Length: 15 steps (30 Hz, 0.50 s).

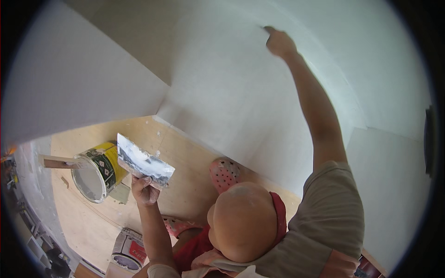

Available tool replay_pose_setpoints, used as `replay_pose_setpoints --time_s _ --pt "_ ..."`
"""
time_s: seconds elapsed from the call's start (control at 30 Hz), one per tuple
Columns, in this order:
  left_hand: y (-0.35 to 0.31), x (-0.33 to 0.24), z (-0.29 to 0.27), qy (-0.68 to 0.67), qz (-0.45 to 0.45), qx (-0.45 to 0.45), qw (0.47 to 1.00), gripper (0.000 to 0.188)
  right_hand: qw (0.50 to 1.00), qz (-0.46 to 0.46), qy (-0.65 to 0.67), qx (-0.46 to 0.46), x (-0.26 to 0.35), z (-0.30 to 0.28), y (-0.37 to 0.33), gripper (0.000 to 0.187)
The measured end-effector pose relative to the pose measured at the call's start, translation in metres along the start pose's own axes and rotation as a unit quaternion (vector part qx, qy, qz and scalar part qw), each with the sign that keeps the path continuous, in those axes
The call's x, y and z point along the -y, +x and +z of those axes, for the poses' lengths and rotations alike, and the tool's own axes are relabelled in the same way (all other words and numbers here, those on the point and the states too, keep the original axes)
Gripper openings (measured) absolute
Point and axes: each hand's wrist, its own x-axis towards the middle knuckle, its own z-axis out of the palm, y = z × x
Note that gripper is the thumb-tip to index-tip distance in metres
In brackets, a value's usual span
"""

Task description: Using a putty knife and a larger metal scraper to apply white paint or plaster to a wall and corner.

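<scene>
My left hand [145, 190] is closed round the lower edge of a broad metal putty knife [146, 160], its face smeared with white paste. The blade is tilted up, just right of a yellow and green bucket. Far up and to the right, my right arm is stretched out with my right hand [280, 42] close against the white wall [241, 83]. The fingers there are curled, with one pointing left. Whatever they hold, perhaps a thin tool seen edge-on, is too blurred to make out.
The bucket [105, 164] of pale paste has a wooden stick [60, 162] across its rim. A smaller tub [130, 250] stands nearer. My pink clogs [225, 173] rest on the wooden board floor [185, 157]. A white panel [83, 78] rises at left. Clutter lies at far left.
</scene>
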Motion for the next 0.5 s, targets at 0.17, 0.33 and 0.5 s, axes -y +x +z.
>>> replay_pose_setpoints --time_s 0.17,0.33,0.5 --pt "0.004 0.015 0.003 -0.022 0.006 -0.078 0.997 0.062 0.998 0.009 -0.058 0.006 -0.041 0.035 0.091 0.041" --pt "-0.001 0.009 -0.020 -0.035 -0.035 -0.053 0.997 0.065 0.993 -0.007 -0.096 0.068 0.009 0.046 0.052 0.034" --pt "0.006 0.016 -0.023 -0.041 -0.044 -0.094 0.994 0.060 0.989 0.079 0.115 -0.043 0.020 0.012 0.015 0.033"
